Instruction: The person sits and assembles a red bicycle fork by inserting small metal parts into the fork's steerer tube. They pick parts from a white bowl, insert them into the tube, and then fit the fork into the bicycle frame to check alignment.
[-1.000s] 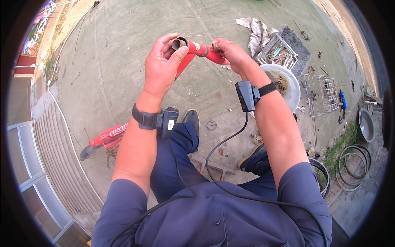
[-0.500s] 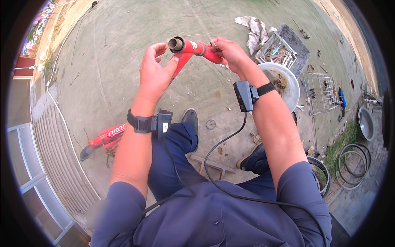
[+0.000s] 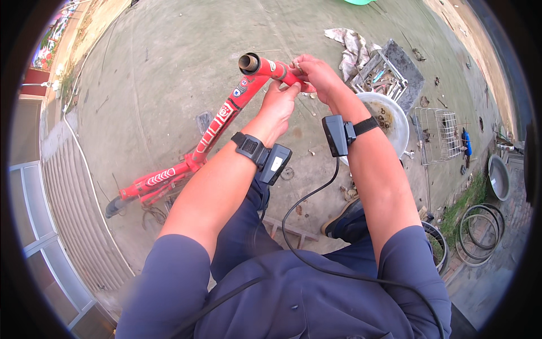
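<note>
Slanting up from lower left: one red bicycle frame [image 3: 213, 130]. At its one fork [image 3: 289, 76], one left hand [image 3: 277, 105], fingers half bent against it, firmness of hold impossible to tell. Then one right hand [image 3: 317, 75], fingertips drawn nearly together, anything between them too small to tell. Farther right: one round basin [image 3: 402, 125], one grey tool tray [image 3: 414, 72], one wire basket [image 3: 446, 134].

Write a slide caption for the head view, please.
Left hand and right hand at one end of a red frame, with a basin and tools to the right.
</note>
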Available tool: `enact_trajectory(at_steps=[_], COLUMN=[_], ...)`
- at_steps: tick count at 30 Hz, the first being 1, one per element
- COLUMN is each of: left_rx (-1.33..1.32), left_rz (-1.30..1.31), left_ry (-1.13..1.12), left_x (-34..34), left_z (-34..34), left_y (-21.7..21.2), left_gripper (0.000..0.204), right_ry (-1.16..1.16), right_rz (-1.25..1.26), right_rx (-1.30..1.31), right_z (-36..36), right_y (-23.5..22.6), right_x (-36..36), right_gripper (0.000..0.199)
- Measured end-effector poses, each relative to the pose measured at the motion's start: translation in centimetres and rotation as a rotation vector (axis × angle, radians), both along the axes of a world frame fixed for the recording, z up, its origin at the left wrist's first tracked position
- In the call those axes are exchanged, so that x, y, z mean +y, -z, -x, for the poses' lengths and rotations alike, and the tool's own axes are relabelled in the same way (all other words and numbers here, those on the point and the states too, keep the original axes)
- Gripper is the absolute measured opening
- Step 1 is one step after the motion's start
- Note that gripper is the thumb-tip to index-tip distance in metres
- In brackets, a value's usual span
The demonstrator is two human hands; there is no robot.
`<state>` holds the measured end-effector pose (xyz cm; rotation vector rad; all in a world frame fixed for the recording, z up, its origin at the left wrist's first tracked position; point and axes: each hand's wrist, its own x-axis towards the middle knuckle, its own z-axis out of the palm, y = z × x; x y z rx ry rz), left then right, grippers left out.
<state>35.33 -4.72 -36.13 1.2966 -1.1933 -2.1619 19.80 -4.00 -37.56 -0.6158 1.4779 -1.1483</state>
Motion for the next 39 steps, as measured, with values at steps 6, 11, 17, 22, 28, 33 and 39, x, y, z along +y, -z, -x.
enact_trajectory(at_steps=[6, 11, 17, 22, 28, 33, 39], left_rx=[0.281, 0.382, 0.388, 0.391, 0.383, 0.412, 0.395], left_rz=[-0.191, -0.196, -0.205, -0.187, -0.217, -0.232, -0.22], left_ry=[-0.144, -0.126, -0.134, -0.156, -0.166, -0.189, -0.18], left_x=[-1.3, -1.6, -1.5, -1.4, -1.4, -1.9, -1.8], left_z=[0.3, 0.3, 0.2, 0.4, 0.6, 1.1, 1.0], left_y=[0.0, 0.9, 0.9, 0.9, 0.9, 1.6, 1.9], left_gripper=[0.02, 0.02, 0.021, 0.021, 0.021, 0.022, 0.022], right_ry=[-0.019, -0.022, 0.08, -0.032, -0.122, -0.181, -0.105], right_rz=[0.017, 0.03, 0.205, 0.395, 0.389, 0.391, 0.408], right_rx=[0.001, 0.067, 0.156, 0.285, 0.704, 0.82, 0.82], right_z=[0.2, 0.5, 0.6, -2.6, -6.5, -7.2, -7.8], right_y=[0.3, 0.7, -2.6, -9.4, -13.3, -13.1, -14.0], right_x=[0.0, 0.7, 1.3, 1.1, 0.1, -0.6, -0.2], right_gripper=[0.016, 0.015, 0.016, 0.019, 0.02, 0.021, 0.02])
